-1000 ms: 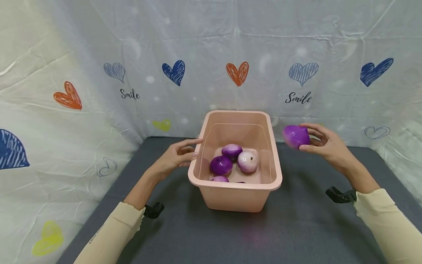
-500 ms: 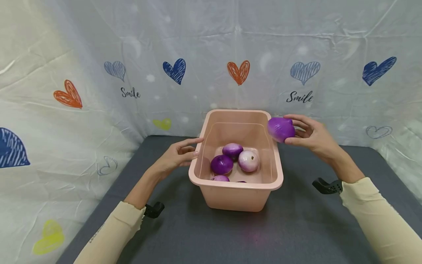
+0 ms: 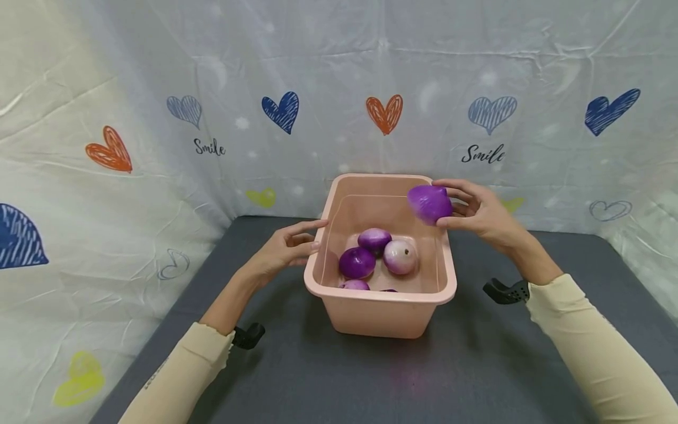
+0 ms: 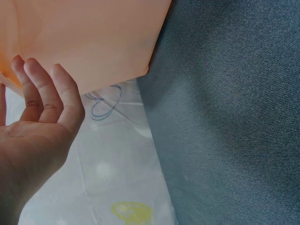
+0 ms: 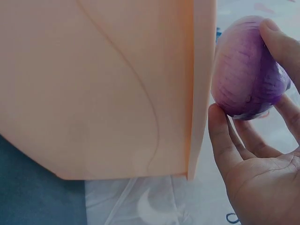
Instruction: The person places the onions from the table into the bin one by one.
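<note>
A peach-coloured plastic basin (image 3: 378,318) stands in the middle of the table, with several purple onions lying on its floor, among them a dark purple onion (image 3: 357,262) and a paler onion (image 3: 399,257). Low near the front wall, others are partly hidden. My right hand (image 3: 479,215) pinches another purple onion (image 3: 430,204) between thumb and fingers, above the basin's right rim; the right wrist view shows this onion's pale side (image 5: 239,65). My left hand (image 3: 281,250) rests its relaxed fingers against the left rim, its palm and fingers (image 4: 44,89) beside the outer wall.
The basin stands on a dark grey tabletop (image 3: 339,383). A whitish sheet (image 3: 328,70) printed with hearts and "Smile" hangs behind the table and along its left side. Each wrist carries a black strap, such as the right strap (image 3: 505,291).
My right hand has carried its onion leftward and slightly up, from beside the basin to above its right rim. My left hand and the onions inside the basin keep their places.
</note>
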Available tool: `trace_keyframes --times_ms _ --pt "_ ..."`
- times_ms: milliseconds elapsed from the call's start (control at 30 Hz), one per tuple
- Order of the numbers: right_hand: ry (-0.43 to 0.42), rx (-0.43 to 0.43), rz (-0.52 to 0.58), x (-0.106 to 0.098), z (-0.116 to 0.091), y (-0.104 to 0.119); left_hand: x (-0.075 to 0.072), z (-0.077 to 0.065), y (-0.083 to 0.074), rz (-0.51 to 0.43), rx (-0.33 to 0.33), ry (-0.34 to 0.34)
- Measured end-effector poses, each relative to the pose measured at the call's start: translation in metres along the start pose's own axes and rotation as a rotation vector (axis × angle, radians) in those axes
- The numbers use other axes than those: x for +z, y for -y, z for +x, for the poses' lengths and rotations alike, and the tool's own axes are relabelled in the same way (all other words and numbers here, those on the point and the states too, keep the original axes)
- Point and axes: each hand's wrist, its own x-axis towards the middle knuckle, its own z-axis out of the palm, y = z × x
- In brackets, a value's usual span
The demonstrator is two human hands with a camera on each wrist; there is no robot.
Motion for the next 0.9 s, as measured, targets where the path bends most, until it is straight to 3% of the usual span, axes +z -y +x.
trace_keyframes --times_ms 200,500,733,900 --pt "0.040 -0.036 -0.015 0.002 0.000 -0.001 0.000 0.000 0.001 0.006 0.000 0.007" --pt "0.051 -0.020 0.056 -0.005 -0.010 -0.005 -0.002 -0.002 0.002 0.015 -0.008 -0.001" --pt "0.021 -0.016 0.015 -0.011 -0.017 -0.009 -0.004 -0.001 0.003 0.014 -0.004 0.001" --pt "-0.011 0.041 -0.072 -0.018 -0.031 -0.013 -0.004 -0.004 0.008 0.057 0.055 -0.014"
